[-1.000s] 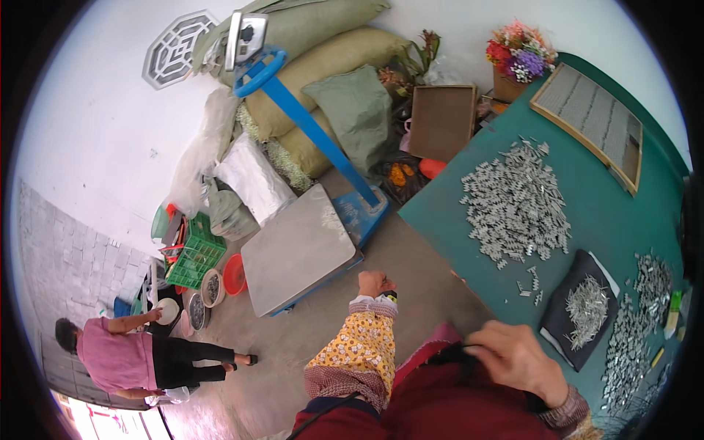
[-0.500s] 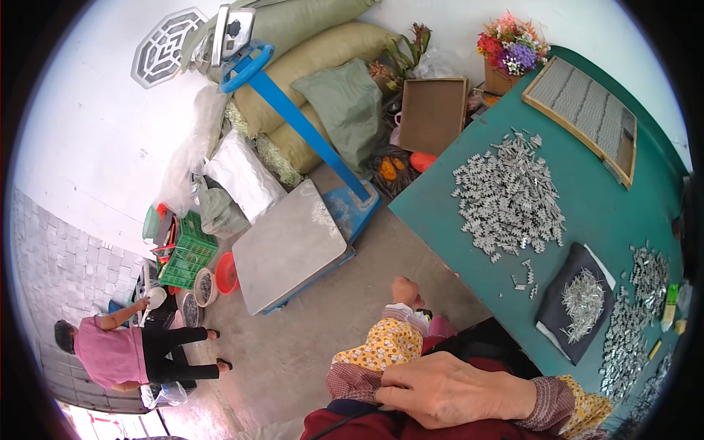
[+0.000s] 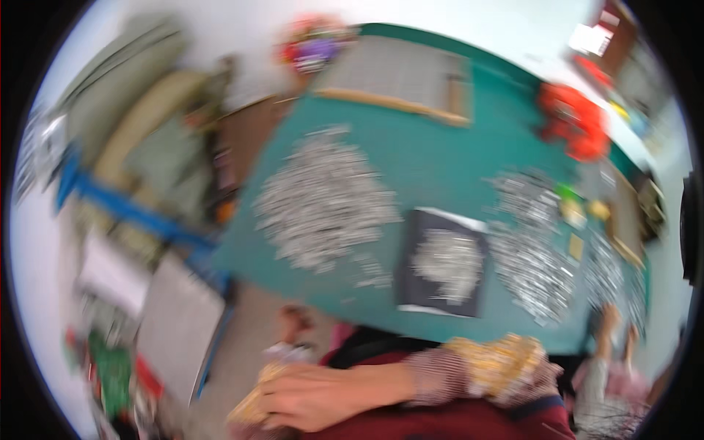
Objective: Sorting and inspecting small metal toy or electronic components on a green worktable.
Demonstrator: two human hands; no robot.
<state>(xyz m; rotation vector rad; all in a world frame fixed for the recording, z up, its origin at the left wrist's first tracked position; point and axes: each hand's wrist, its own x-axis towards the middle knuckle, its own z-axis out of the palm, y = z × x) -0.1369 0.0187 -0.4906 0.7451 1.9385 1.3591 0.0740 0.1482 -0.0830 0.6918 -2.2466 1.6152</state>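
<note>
My right hand [image 3: 315,396] reaches across my body, its fingers closed on the yellow patterned sleeve [image 3: 253,407] of my left arm. Beyond that sleeve, past the table's near left edge, my left hand [image 3: 295,323] is smeared by motion, so its fingers cannot be made out. Neither hand touches the green table [image 3: 440,165]. On it lie a big heap of small grey metal pieces [image 3: 323,202] and, to the right, a dark cloth [image 3: 409,282] bearing a pile of thin silvery pins [image 3: 449,264].
A wood-framed tray [image 3: 396,73] lies at the back, near blurred flowers [image 3: 315,51]. More metal pieces [image 3: 535,275] spread rightward, below a red plastic bag [image 3: 576,121]. Another person's hand [image 3: 609,323] is at the right edge. A platform scale [image 3: 180,315] stands left.
The view has swung right, so the table fills the middle and another worker's hands show at right. The person in pink at left is out of view. My right hand stays at my left sleeve.
</note>
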